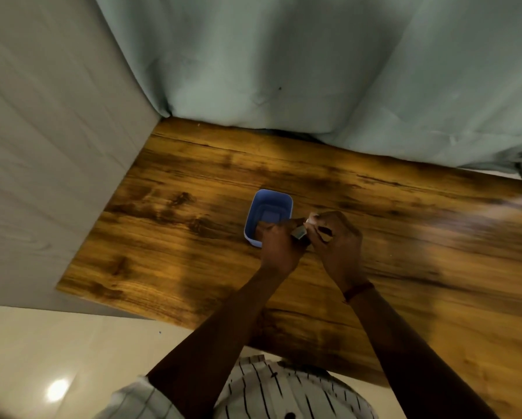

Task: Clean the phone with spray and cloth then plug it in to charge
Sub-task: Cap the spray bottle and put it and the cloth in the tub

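Both hands meet over the middle of the wooden table (193,267). My left hand (279,246) is shut on a dark phone (299,232), held edge-up between the hands; only a thin strip of it shows. My right hand (335,237) is shut on a pale cloth (312,218) pressed against the phone's right side; just a small corner of the cloth peeks out above my fingers. No spray bottle or charging cable can be made out.
A blue rectangular tub (269,210), open on top, stands on the table just left of and behind my left hand. A green curtain (314,71) hangs along the table's far edge, a pale wall (42,146) borders its left. The table's right end is blurred.
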